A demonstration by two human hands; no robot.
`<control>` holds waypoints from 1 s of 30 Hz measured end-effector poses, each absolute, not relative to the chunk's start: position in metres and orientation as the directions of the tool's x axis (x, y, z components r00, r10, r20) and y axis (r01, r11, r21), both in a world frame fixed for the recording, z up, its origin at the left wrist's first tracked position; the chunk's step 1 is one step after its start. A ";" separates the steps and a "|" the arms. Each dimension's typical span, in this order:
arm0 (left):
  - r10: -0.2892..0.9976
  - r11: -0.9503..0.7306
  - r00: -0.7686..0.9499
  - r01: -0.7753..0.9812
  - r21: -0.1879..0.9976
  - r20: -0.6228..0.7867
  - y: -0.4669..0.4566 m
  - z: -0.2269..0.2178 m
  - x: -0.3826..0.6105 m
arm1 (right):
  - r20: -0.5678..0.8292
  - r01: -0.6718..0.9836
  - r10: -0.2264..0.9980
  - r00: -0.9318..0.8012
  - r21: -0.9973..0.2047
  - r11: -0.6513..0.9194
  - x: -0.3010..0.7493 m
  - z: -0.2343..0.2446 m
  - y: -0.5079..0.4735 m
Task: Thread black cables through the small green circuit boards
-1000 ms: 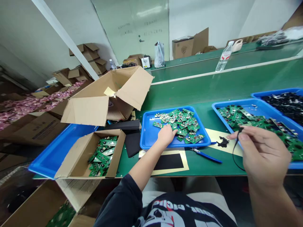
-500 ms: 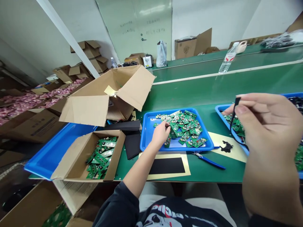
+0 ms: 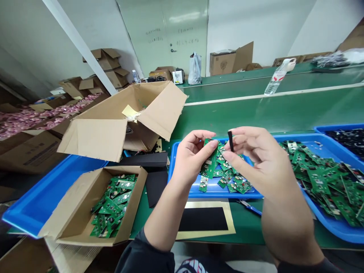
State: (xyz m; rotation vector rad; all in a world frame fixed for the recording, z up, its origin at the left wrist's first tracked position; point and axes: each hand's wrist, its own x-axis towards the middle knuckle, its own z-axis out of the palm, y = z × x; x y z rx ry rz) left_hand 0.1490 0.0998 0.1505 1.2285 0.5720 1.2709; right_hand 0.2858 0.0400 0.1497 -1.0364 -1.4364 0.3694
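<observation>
My left hand point(image 3: 190, 159) is raised above the middle blue tray point(image 3: 182, 181) and pinches a small green circuit board point(image 3: 211, 162) between thumb and fingers. My right hand point(image 3: 257, 161) is close beside it, fingers closed on a thin black strip point(image 3: 230, 140) that stands up from the fingertips. The strip's top end is just right of the board. Several more green boards point(image 3: 231, 178) lie heaped in the tray under both hands.
A small open carton point(image 3: 74, 216) of green boards sits front left inside a long blue tray point(image 3: 34, 206). A big open cardboard box point(image 3: 119, 117) lies behind it. Blue trays point(image 3: 327, 220) with boards and dark parts at right. Black sheet point(image 3: 202, 218), blue-handled cutters point(image 3: 250, 207), water bottle point(image 3: 275, 80).
My left hand has lifted a board out of the middle tray. My right hand has carried the black strip left until it is beside the board.
</observation>
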 end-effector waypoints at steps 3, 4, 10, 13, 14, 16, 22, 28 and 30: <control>0.926 -0.179 0.216 -0.469 0.865 0.309 0.099 0.151 0.152 | 0.552 0.269 0.824 0.129 -0.819 0.507 0.282 0.146 0.047; 0.931 -0.176 0.198 -0.491 0.853 0.306 0.099 0.151 0.153 | 0.538 0.235 0.834 0.125 -0.833 0.502 0.280 0.145 0.048; 0.963 -0.012 0.216 -0.560 0.829 0.159 0.096 0.150 0.158 | 0.529 0.121 0.829 0.181 -0.849 0.515 0.265 0.142 0.056; 0.937 0.064 0.316 -0.571 0.819 0.146 0.094 0.151 0.159 | 0.526 0.112 0.816 0.238 -0.850 0.515 0.265 0.141 0.060; 0.929 0.067 0.335 -0.571 0.818 0.157 0.094 0.151 0.160 | 0.523 0.115 0.815 0.250 -0.852 0.511 0.266 0.140 0.061; 0.914 0.069 0.365 -0.570 0.818 0.177 0.095 0.151 0.160 | 0.531 0.133 0.806 0.262 -0.847 0.515 0.270 0.140 0.063; 0.911 0.070 0.382 -0.512 0.856 0.154 0.100 0.152 0.156 | 0.657 0.342 0.687 0.310 -0.751 0.565 0.285 0.142 0.062; 0.847 0.163 0.524 -0.419 0.893 0.092 0.099 0.156 0.152 | 0.726 0.534 0.648 0.229 -0.650 0.540 0.296 0.145 0.054; 0.839 0.171 0.539 -0.395 0.903 0.077 0.098 0.157 0.153 | 0.723 0.551 0.679 0.126 -0.620 0.559 0.297 0.146 0.051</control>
